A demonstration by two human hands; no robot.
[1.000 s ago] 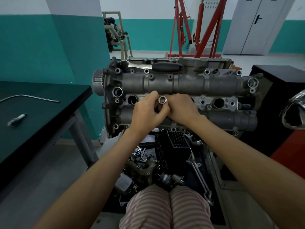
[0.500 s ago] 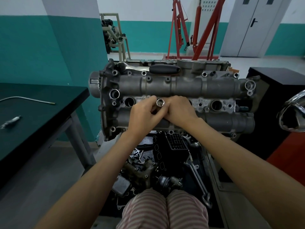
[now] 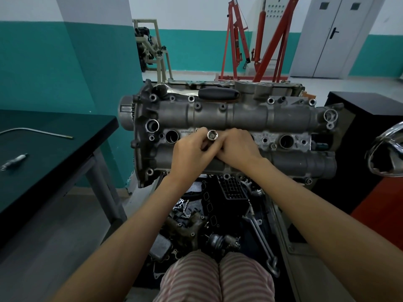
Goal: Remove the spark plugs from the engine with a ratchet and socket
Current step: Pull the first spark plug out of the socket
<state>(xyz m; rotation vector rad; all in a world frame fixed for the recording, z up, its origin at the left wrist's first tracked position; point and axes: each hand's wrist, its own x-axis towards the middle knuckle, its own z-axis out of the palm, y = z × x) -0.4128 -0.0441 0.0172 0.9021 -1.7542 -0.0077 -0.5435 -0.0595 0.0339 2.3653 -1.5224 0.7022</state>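
No legible text. The grey cast-metal engine cylinder head (image 3: 235, 118) bears a small embossed marking just left of the hands, too blurred to read.

Auto workshop: engine (image 3: 229, 118), hoist (image 3: 259, 40).

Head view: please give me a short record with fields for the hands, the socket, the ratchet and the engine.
left hand: fingers grip the socket
right hand: fingers on the socket too
socket: upright, open end up, over the engine's middle
ratchet: lying on the engine's far edge, untouched
engine: two plug wells visibly open
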